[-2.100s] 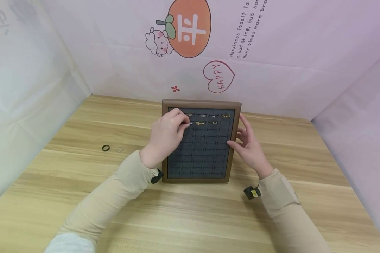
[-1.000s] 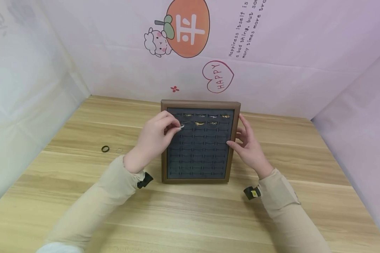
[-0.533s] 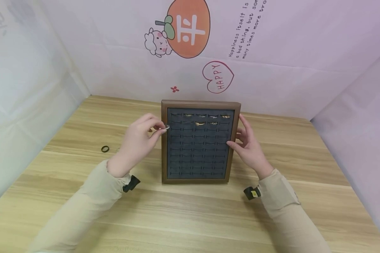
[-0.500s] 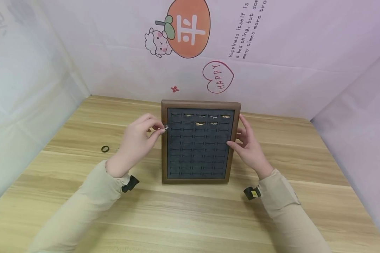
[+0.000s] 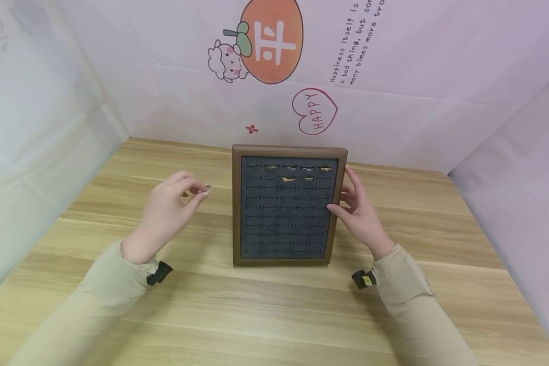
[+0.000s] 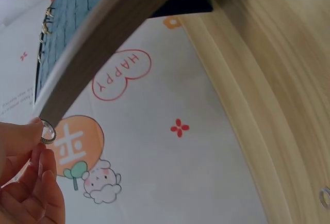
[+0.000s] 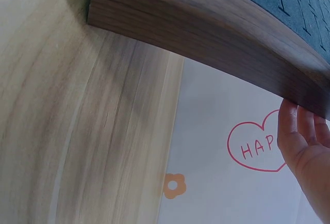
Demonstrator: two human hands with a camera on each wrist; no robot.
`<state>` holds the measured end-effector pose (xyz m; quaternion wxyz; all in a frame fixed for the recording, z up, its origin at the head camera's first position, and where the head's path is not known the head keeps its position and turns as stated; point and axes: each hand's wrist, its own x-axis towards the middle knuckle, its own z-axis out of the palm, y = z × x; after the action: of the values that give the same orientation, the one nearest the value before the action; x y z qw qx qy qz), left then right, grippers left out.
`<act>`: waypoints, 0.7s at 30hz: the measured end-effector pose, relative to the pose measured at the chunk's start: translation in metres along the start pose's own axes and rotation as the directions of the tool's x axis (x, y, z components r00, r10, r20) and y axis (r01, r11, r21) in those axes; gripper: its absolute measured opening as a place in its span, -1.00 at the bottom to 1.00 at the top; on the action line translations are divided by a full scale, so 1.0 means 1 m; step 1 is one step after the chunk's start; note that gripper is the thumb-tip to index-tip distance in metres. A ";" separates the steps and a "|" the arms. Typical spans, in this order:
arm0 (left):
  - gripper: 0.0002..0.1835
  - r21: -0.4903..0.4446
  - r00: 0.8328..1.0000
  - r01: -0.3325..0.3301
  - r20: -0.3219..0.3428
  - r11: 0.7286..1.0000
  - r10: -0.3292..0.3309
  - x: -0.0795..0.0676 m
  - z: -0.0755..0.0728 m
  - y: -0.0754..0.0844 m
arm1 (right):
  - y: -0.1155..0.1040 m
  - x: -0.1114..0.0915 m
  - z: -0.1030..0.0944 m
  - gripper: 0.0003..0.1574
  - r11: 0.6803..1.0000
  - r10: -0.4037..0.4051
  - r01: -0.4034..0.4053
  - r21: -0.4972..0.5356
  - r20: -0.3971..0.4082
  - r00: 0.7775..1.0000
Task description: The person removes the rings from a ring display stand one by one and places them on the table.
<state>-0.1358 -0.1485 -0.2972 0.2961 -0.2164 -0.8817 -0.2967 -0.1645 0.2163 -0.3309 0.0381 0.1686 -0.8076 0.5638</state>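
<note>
My left hand [image 5: 164,213] is held in the air left of the ring display board, pinching a small silver ring [image 6: 48,131] between thumb and forefinger. The ring display board [image 5: 285,213] stands tilted on the table, with a brown wooden frame and a dark slotted pad. My right hand [image 5: 361,216] grips its right edge, thumb on the front of the frame and fingers along the side. Several gold and silver rings sit in the top row, with a gold ring [image 5: 288,179] and another ring [image 5: 308,178] in the second row.
A loose silver ring [image 6: 325,198] lies on the wooden table [image 5: 274,315] in the left wrist view; in the head view my left hand and arm cover that area. A printed white cloth [image 5: 393,117] hangs behind the board.
My left hand has drawn a silver ring out of the second row and moved left, off the board, with it. The right hand stays on the frame. The loose rings became hidden in the head view.
</note>
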 end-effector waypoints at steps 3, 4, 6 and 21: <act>-0.92 0.028 1.000 -0.001 -0.007 1.000 0.001 -0.004 -0.004 -0.007 | -0.001 0.000 0.000 0.15 1.000 0.011 -0.011 0.005 -0.005 1.000; -0.92 0.035 1.000 -0.001 -0.011 0.999 0.001 -0.005 -0.006 -0.009 | -0.001 0.000 0.001 0.14 1.000 0.014 -0.014 0.007 -0.007 1.000; -0.91 0.050 1.000 0.000 -0.016 0.999 0.001 -0.008 -0.009 -0.013 | -0.001 0.000 0.001 0.14 1.000 0.016 -0.016 0.010 -0.009 1.000; -0.90 0.162 0.994 0.080 0.067 0.983 -0.092 -0.038 -0.038 -0.049 | 0.000 -0.001 0.000 0.14 1.000 -0.007 0.007 -0.004 -0.002 1.000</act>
<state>-0.1205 -0.2171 -0.3167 0.2666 -0.1646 -0.9215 -0.2296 -0.1639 0.2162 -0.3313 0.0413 0.1706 -0.8081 0.5623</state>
